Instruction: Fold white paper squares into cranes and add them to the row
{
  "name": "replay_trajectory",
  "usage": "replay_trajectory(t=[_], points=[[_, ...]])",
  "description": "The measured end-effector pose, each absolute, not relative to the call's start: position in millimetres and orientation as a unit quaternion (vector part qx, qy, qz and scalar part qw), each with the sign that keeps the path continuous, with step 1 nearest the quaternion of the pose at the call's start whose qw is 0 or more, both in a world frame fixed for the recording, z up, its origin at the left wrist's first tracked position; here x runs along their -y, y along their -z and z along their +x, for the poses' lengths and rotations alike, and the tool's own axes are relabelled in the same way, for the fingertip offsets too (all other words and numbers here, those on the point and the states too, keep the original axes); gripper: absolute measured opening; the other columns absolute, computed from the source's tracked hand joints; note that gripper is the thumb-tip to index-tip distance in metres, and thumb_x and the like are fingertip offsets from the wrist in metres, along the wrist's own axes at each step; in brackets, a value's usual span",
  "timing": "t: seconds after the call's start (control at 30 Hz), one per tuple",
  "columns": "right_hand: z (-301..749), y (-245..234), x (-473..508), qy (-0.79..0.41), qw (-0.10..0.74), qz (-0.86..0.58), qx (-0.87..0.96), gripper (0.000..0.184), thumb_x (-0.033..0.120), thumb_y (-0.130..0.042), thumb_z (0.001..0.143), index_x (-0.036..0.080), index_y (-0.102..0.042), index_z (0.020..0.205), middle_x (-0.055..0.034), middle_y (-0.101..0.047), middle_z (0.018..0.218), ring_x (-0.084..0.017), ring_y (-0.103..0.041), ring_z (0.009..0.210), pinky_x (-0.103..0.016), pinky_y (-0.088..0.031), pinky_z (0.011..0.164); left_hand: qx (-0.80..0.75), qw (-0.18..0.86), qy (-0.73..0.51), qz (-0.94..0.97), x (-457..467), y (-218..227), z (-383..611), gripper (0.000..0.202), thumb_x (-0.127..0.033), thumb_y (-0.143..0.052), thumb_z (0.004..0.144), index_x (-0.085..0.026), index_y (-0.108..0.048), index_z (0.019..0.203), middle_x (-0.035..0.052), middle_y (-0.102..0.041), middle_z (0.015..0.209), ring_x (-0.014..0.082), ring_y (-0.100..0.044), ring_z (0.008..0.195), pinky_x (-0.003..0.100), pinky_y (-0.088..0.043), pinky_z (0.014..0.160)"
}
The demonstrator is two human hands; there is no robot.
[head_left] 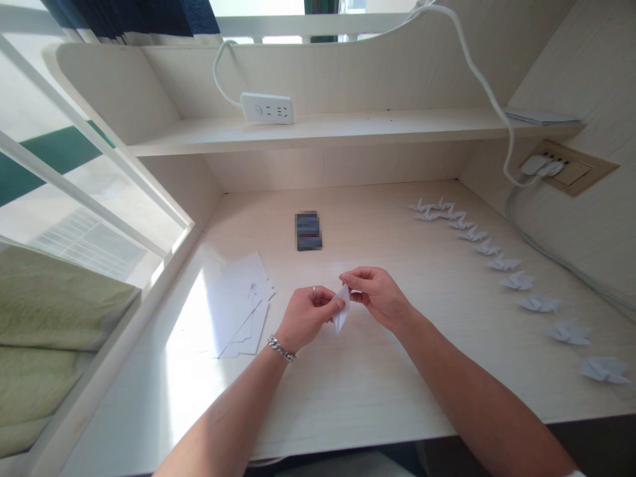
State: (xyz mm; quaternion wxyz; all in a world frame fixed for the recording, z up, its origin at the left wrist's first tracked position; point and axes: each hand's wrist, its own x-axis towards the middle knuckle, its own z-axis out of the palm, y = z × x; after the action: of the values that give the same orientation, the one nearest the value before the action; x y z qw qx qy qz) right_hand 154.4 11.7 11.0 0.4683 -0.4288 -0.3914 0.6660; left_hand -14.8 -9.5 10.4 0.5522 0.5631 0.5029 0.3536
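Paper cranes [517, 281] lined up on surface [397, 391], folded paper [341, 318] in left hand [309, 315] and right hand [378, 294] pinch grip looks part-done, loose sheets [232, 295] apparently unused.

We wear a chunky silver-coloured chain-link bracelet [281, 348] and, on our left hand [309, 313], a slim silver-coloured ring [314, 291]; our forearms [462, 374] are bare.

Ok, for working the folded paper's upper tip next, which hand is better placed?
Probably the right hand: its fingertips are at that upper tip, while the left hand grips the folded paper lower down, thumb pressed over it.
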Motion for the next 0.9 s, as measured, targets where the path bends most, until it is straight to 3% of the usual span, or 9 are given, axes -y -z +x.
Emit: replay_trajectory(t=[0.17, 0.33, 0.53, 0.77, 0.9], points=[[157, -12, -13, -0.585, 0.463, -0.45, 0.491, 0.026, 0.04, -0.079, 0.067, 0.019, -0.075, 0.08, -0.0024, -0.068, 0.072, -0.015, -0.058, 0.068, -0.028, -0.043, 0.064, -0.504, 0.55, -0.354, 0.565, 8, -7, -16, 0.02, -0.034, -0.073, 0.073, -0.014, -0.068, 0.07, -0.0002, -0.062, 0.056, 0.0095, -0.054, 0.052, 0.021, -0.042, 0.052], [154, -8, -9, -0.52, 0.437, -0.468, 0.566, 0.019, 0.037, -0.076, 0.071, 0.018, -0.073, 0.071, -0.004, -0.07, 0.072, -0.017, -0.061, 0.072, -0.031, -0.046, 0.069, -0.509, 0.54, -0.362, 0.564, 9, -8, -15, 0.023, -0.036, -0.073, 0.074, -0.014, -0.068, 0.07, 0.0002, -0.062, 0.055, 0.0091, -0.053, 0.05, 0.02, -0.041, 0.05], [150, -7, -8, -0.604, 0.405, -0.44, 0.526, 0.035, 0.045, -0.072, 0.074, 0.019, -0.072, 0.097, -0.0054, -0.072, 0.085, -0.017, -0.063, 0.076, -0.03, -0.048, 0.066, -0.531, 0.517, -0.42, 0.523, 7, -15, -15, 0.027, -0.04, -0.074, 0.072, -0.013, -0.069, 0.071, 0.001, -0.063, 0.054, 0.0088, -0.053, 0.049, 0.02, -0.043, 0.049], [146, -5, -8, -0.606, 0.453, -0.438, 0.485, 0.028, 0.04, -0.078, 0.067, 0.016, -0.075, 0.081, -0.004, -0.069, 0.07, -0.014, -0.058, 0.062, -0.03, -0.047, 0.062, -0.468, 0.57, -0.465, 0.488, 5, -17, -20, 0.03, -0.036, -0.075, 0.073, -0.011, -0.074, 0.09, 0.0061, -0.072, 0.072, 0.0126, -0.062, 0.062, 0.025, -0.053, 0.062], [146, -5, -8, -0.604, 0.455, -0.445, 0.48, 0.028, 0.04, -0.078, 0.067, 0.016, -0.076, 0.082, -0.0032, -0.068, 0.065, -0.014, -0.058, 0.061, -0.031, -0.047, 0.062, -0.476, 0.562, -0.456, 0.5, 5, -17, -21, 0.029, -0.034, -0.075, 0.073, -0.011, -0.074, 0.09, 0.0052, -0.071, 0.067, 0.0127, -0.062, 0.058, 0.026, -0.053, 0.061]])
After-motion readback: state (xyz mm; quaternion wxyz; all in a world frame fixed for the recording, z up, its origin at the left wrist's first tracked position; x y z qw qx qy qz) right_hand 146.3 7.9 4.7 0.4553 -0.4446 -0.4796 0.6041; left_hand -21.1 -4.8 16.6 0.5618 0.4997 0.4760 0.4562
